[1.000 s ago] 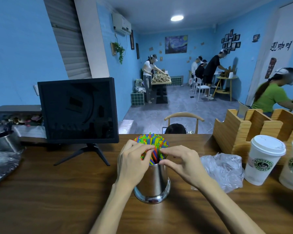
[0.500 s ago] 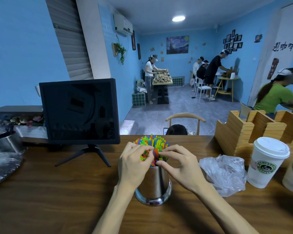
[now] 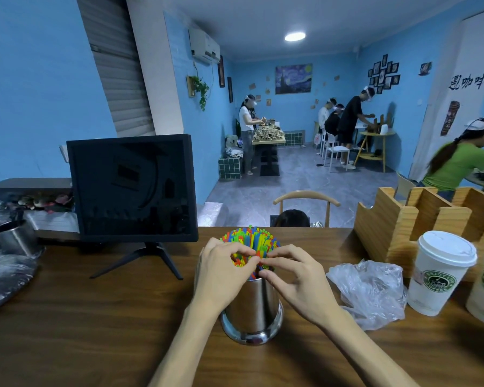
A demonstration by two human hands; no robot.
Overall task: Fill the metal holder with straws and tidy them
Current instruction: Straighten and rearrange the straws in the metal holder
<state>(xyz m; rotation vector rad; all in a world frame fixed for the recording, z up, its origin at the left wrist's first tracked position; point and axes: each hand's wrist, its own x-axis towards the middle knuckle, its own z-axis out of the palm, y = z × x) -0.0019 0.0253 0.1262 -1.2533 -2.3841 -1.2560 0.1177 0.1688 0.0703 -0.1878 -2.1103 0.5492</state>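
Standing mid-bench toward its far edge, the holder carries your straws; your left hand and right hand have fingers curled, pinching straws. Behind, a monitor.

Room evenly lit by round ceiling lamp. Soft shadows under arms on wooden table. Wide-angle bending at edges. Sharp centre, slight blur on distant people.
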